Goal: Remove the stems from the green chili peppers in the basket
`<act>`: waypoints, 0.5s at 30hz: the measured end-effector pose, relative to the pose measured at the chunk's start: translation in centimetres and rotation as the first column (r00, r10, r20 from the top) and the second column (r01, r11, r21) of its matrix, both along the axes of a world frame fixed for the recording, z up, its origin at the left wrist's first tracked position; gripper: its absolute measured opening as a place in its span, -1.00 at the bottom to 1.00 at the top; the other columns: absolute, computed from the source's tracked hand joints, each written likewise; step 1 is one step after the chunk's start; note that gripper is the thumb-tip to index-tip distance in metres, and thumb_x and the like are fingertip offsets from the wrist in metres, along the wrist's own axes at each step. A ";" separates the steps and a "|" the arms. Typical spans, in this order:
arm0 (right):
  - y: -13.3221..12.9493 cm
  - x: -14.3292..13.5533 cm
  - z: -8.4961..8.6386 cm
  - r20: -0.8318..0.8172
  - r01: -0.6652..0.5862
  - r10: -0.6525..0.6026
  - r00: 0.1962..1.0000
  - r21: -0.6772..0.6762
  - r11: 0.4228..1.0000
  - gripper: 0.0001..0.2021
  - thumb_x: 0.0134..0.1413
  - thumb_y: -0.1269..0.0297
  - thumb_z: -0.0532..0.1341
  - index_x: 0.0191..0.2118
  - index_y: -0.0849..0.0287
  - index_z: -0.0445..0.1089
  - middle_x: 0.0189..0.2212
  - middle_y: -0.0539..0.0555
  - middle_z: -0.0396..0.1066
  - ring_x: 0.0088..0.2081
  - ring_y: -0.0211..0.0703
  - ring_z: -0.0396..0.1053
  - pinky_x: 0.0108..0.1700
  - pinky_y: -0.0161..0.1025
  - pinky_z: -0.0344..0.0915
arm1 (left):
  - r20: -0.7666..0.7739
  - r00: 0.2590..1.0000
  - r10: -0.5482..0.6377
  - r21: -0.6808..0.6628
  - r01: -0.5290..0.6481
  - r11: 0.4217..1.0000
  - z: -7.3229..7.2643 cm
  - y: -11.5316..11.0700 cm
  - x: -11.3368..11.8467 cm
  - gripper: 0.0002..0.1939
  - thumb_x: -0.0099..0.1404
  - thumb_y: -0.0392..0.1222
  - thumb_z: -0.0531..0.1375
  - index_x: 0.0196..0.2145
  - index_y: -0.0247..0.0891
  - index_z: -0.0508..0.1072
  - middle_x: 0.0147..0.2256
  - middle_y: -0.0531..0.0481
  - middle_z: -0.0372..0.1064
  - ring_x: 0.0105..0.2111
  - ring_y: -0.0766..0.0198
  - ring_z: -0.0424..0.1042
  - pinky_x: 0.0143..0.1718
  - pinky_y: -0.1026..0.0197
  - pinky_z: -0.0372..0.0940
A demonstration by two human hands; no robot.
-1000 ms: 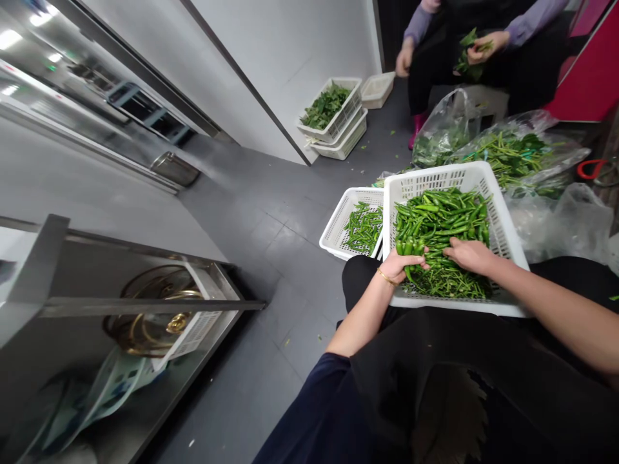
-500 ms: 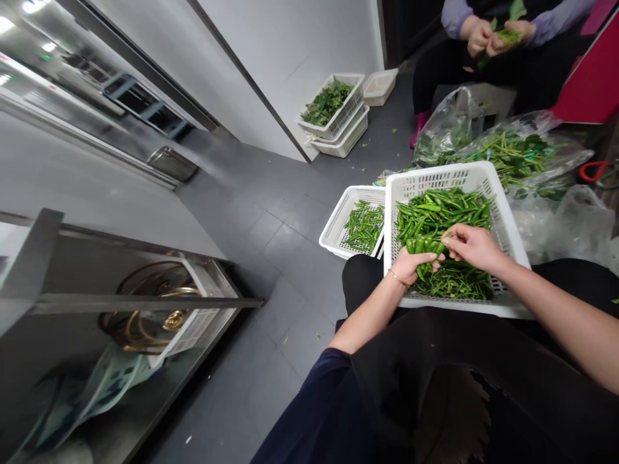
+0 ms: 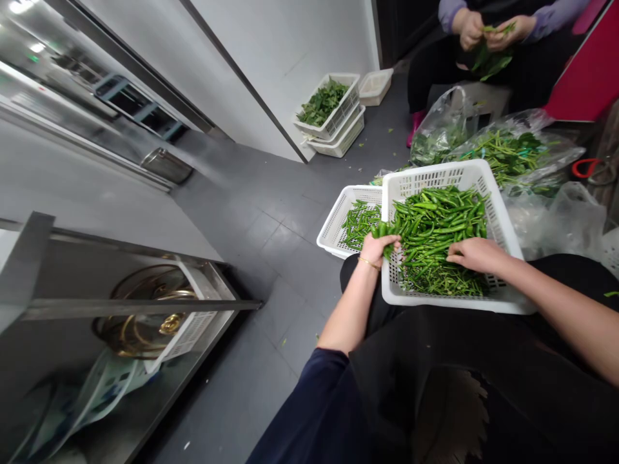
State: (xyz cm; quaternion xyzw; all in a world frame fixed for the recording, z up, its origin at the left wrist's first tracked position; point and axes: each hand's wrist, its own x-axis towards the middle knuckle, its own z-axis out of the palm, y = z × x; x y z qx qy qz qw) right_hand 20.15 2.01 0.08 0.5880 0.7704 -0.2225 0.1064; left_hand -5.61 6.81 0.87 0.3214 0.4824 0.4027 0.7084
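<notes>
A white plastic basket (image 3: pixel 435 301) of green chili peppers (image 3: pixel 438 219) rests on my lap. Short green stems (image 3: pixel 447 283) lie heaped along its near side. My left hand (image 3: pixel 374 248) is closed around a bunch of green chilies (image 3: pixel 384 231) at the basket's left rim. Beside it, lower on the left, a second white basket (image 3: pixel 333 225) holds more green chilies. Over the stems and chilies in the lap basket, my right hand (image 3: pixel 471 252) has its fingers pinched together; whatever is between them is hidden.
Across from me a co-worker's hands (image 3: pixel 488 35) hold green leaves. Clear plastic bags of greens (image 3: pixel 517 151) lie beyond my basket. Stacked white baskets with leaves (image 3: pixel 326 103) stand by the wall. On the left is a metal shelf (image 3: pixel 145 308) with glass lids.
My left hand has moved left with its bunch of chilies, from over the lap basket to its left rim. My right hand has come away from the bunch and lowered slightly.
</notes>
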 end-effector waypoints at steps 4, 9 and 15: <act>-0.5 -2.6 -2.3 0.076 -0.207 0.198 0.977 0.149 0.967 -0.68 0.17 0.22 -0.02 -0.04 0.01 0.38 -0.19 0.15 0.38 -0.36 -0.15 0.39 -0.41 -0.30 0.16 | -0.309 0.936 0.168 0.142 -0.130 0.981 0.4 6.1 -4.1 -0.52 -0.16 -0.35 0.37 -0.23 -0.38 0.37 -0.39 -0.10 0.44 -0.43 0.25 0.42 -0.29 0.13 0.33; -0.2 -5.4 -4.8 0.155 -0.386 0.362 0.919 0.171 0.906 -0.70 0.14 0.40 -0.02 -0.12 0.14 0.40 -0.22 0.22 0.33 -0.29 -0.12 0.38 -0.40 -0.30 0.16 | -0.643 0.714 0.278 0.342 -0.057 0.938 1.7 9.9 -6.6 -0.10 -0.14 -0.22 0.40 0.14 -0.39 0.14 0.02 -0.25 0.29 0.03 0.13 0.29 0.03 0.17 0.18; 1.6 -3.8 -3.2 0.048 -0.293 0.289 0.956 0.183 0.939 -0.66 0.21 0.21 -0.04 -0.30 0.19 0.46 -0.29 0.16 0.37 -0.41 -0.21 0.35 -0.43 -0.32 0.15 | -0.853 0.520 -0.048 0.360 0.651 0.668 0.2 3.4 -0.8 -0.51 0.09 -0.07 0.24 -0.02 -0.30 0.39 -0.14 -0.16 0.42 -0.13 0.15 0.39 -0.04 0.15 0.23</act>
